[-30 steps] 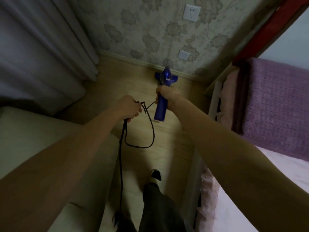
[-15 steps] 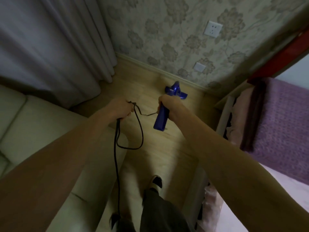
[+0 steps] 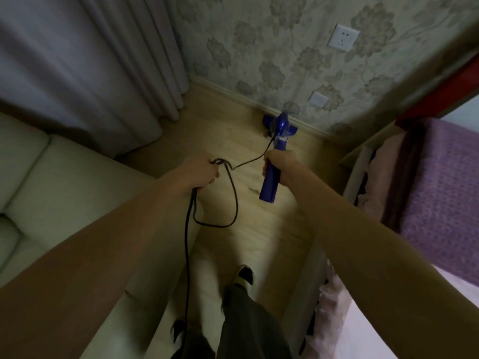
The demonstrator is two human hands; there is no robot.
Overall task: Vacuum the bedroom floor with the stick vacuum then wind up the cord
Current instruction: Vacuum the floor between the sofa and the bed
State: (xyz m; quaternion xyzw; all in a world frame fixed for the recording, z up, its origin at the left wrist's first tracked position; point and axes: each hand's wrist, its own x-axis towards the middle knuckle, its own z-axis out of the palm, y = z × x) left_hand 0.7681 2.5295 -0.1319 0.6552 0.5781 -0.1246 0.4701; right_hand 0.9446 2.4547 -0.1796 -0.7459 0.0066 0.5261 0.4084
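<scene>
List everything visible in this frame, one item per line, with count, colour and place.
stick vacuum: 1, blue, head near the far skirting
cord: 1, black, looped between the hands, trailing down
sofa: 1, pale cream, left
curtain: 1, grey, far left
wall plates: 2, white, on floral wallpaper
blanket: 1, purple, on the bed at right
floor: light wood, centre
foot: 1, dark shoe, below centre
left hand: grips the cord
right hand: grips the vacuum handle
</scene>
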